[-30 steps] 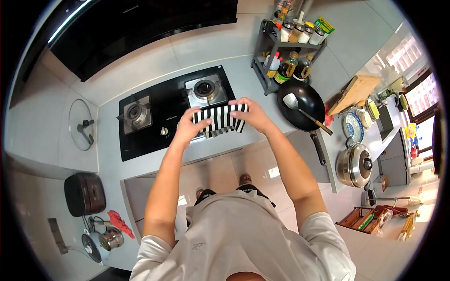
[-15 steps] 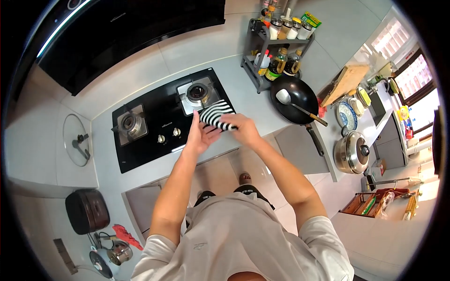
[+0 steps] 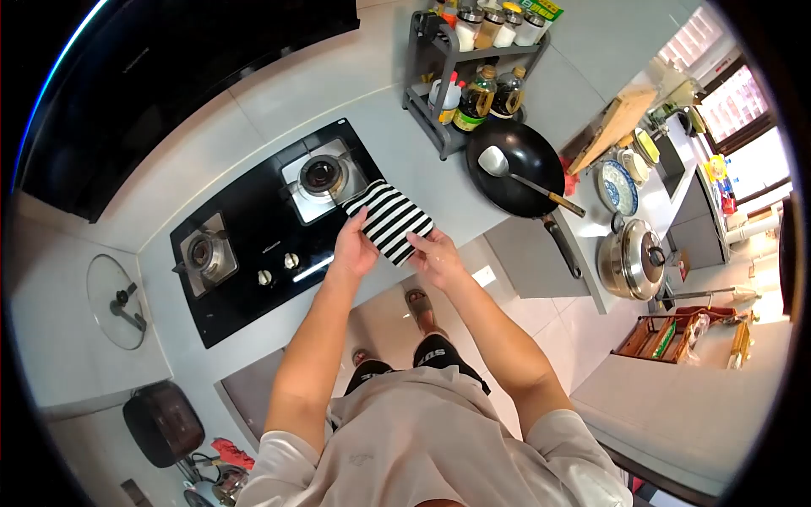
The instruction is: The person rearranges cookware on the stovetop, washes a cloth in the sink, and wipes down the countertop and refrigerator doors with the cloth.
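We hold a striped cloth (image 3: pixel 390 223) out over the counter's front edge, its far corner overlapping the stove (image 3: pixel 269 221) in our view; our left hand (image 3: pixel 358 245) has its left edge, thumb along the rim and fingers mostly hidden; our right hand (image 3: pixel 436 255) pinches the near right side, thumb on top, the fingers underneath partly hidden too. Beyond the cloth we see the stove's two burners and two knobs; to our right a black wok (image 3: pixel 528 150) sits on the counter (image 3: pixel 401 160), a spatula (image 3: pixel 495 162) resting in it; a lidded steel pot (image 3: pixel 629 262) stands past its handle. Farther back we have a grey rack (image 3: pixel 498 52) of bottles and jars; a dark range hood (image 3: pixel 177 84) hangs above the stove.
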A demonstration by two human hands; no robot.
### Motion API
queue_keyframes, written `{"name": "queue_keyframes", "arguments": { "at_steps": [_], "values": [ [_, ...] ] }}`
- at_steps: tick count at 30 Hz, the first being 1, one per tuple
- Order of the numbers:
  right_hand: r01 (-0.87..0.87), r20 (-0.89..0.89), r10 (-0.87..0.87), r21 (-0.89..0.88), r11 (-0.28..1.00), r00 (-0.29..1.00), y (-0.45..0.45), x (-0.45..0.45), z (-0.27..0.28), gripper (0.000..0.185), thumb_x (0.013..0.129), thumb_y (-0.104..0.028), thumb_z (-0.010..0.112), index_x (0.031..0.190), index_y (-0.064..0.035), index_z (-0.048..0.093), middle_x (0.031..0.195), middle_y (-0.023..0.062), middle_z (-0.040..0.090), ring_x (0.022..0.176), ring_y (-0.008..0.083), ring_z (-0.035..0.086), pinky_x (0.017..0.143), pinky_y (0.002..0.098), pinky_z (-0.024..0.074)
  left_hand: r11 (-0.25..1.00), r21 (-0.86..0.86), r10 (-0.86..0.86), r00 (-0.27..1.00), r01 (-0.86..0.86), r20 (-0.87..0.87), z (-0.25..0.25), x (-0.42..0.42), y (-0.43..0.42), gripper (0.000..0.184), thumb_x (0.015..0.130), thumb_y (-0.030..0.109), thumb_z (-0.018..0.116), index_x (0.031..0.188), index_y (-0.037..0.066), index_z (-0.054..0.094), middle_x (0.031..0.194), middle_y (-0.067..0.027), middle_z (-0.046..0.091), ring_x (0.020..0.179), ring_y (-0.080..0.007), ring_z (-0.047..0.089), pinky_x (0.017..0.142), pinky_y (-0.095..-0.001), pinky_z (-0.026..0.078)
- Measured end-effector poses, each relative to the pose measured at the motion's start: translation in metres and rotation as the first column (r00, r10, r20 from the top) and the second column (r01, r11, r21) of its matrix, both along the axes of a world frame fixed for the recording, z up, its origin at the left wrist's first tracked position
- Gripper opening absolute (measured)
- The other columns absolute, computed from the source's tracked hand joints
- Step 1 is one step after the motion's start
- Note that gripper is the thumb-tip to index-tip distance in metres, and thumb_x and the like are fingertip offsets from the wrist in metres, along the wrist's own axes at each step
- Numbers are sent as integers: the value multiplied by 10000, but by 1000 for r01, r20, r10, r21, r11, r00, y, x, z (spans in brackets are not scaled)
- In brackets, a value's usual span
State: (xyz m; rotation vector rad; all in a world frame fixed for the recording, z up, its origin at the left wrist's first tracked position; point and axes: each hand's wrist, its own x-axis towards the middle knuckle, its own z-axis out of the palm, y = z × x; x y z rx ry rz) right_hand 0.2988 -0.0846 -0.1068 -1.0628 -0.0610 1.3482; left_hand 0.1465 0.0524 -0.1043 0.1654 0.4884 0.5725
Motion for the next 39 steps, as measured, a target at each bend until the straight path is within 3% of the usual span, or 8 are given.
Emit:
{"name": "queue_keyframes", "arguments": {
  "at_steps": [13, 15, 17, 18, 24, 27, 31, 39],
  "values": [
    [228, 292, -227, 29, 973, 929, 209, 142, -71, 249, 999, -75, 741, 1226, -125, 653, 1033, -27, 703, 893, 120, 663, 739, 306, 529, 893, 426, 303, 896, -146, -326, -48, 196, 207, 396, 979, -11, 672, 1365, 32, 595, 1257, -119, 694, 1137, -268, 676, 1001, -443, 558],
    [257, 216, -269, 84, 963, 938, 241, 148, -83, 271, 996, -89, 749, 1247, -101, 647, 1024, -26, 703, 889, 139, 669, 754, 315, 538, 830, 528, 463, 751, -181, -471, -64, 212, 226, 526, 953, -11, 662, 1467, 11, 550, 1330, -180, 666, 1170, -329, 673, 1033, -444, 542],
    [223, 559, -89, -176, 959, 825, 258, 155, -113, 385, 939, -101, 779, 1273, -3, 614, 1069, 50, 717, 922, 226, 687, 803, 378, 560, 537, 804, 701, 395, 254, -593, -143, 214, 228, 642, 910, -6, 639, 1535, -15, 493, 1408, -261, 614, 1281, -432, 614, 1103, -458, 498],
    [206, 695, 10, -227, 952, 719, 263, 161, -137, 405, 928, -100, 779, 1272, 22, 605, 1089, 76, 716, 945, 252, 689, 814, 396, 563, 326, 752, 792, 269, 573, -548, -130, 208, 210, 667, 873, 5, 626, 1525, -41, 492, 1477, -324, 540, 1375, -504, 519, 1172, -478, 439],
    [73, 1000, 8, -5, 997, -30, 250, 149, -98, 319, 851, -13, 675, 1167, -45, 698, 1285, 167, 670, 1191, 401, 610, 1078, 483, 474, -77, 318, 838, 234, 945, -493, -151, 192, 151, 707, 944, 170, 660, 1591, -13, 443, 1709, -247, 313, 1573, -440, 319, 1277, -498, 303],
    [-56, 929, 147, -176, 983, -339, 286, 153, -100, 447, 972, -247, 668, 1408, -152, 644, 1619, 167, 455, 1502, 413, 403, 1202, 568, 362, 66, 522, 796, 270, 851, -541, -115, 195, 131, 765, 965, 253, 637, 1631, -17, 373, 1719, -237, 296, 1599, -433, 263, 1298, -516, 241],
    [-366, 778, 446, -611, 702, -442, 329, 174, -97, 605, 1091, -407, 498, 1660, -229, 395, 1794, 121, 158, 1653, 387, 73, 1324, 547, 94, 64, 221, 805, 80, 973, -588, -126, 192, 124, 845, 1039, 429, 557, 1681, -10, 228, 1761, -214, 189, 1640, -399, 138, 1319, -538, 127],
    [-279, 788, 445, -582, 764, -425, 311, 163, -95, 707, 1097, -566, 356, 1716, -239, 257, 1807, 111, 105, 1661, 369, 23, 1323, 545, 5, -10, 91, 764, 66, 996, -642, -107, 186, 124, 811, 1084, 486, 453, 1713, 54, 177, 1777, -200, 151, 1650, -352, 120, 1324, -538, 75]
  ]
}}
